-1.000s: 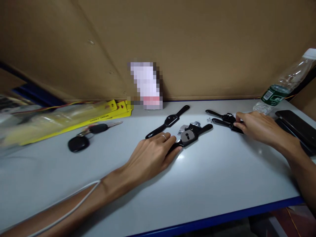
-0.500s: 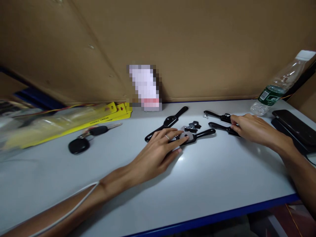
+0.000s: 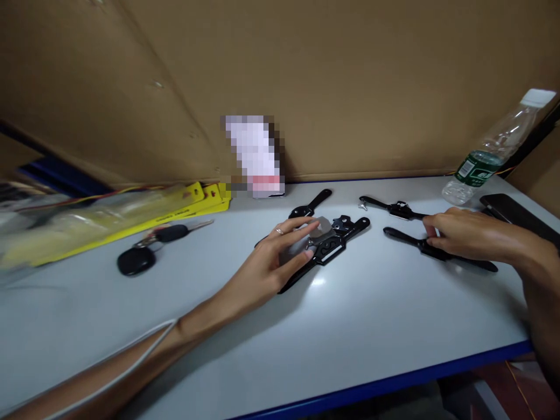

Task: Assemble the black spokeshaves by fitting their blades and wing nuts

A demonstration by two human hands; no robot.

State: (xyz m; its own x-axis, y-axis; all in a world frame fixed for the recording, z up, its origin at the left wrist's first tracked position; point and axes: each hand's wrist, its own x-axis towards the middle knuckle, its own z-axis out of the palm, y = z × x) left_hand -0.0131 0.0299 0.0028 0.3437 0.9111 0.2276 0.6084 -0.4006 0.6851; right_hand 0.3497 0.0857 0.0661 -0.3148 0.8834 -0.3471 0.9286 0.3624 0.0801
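My left hand has its fingers bent around a thin grey spokeshave blade, close above a black spokeshave body. The thumb tip is at that body, and a small screw shows near the fingers. Just behind lie black metal cap pieces. Another spokeshave is partly covered by my left hand. My right hand is closed, its fingertips at the middle of the nearer right spokeshave. It also hides the right handle of the farther spokeshave, which has small screws beside its left end.
Car keys and yellow-edged clear packages lie on the left of the grey-white table. A blurred-out upright item leans at the cardboard wall. A water bottle and a dark case stand and lie at right.
The nearer right spokeshave has shifted right and towards me with my right hand. Under my left hand, the spokeshave body has turned and come nearer, and the blade now sits apart from it.
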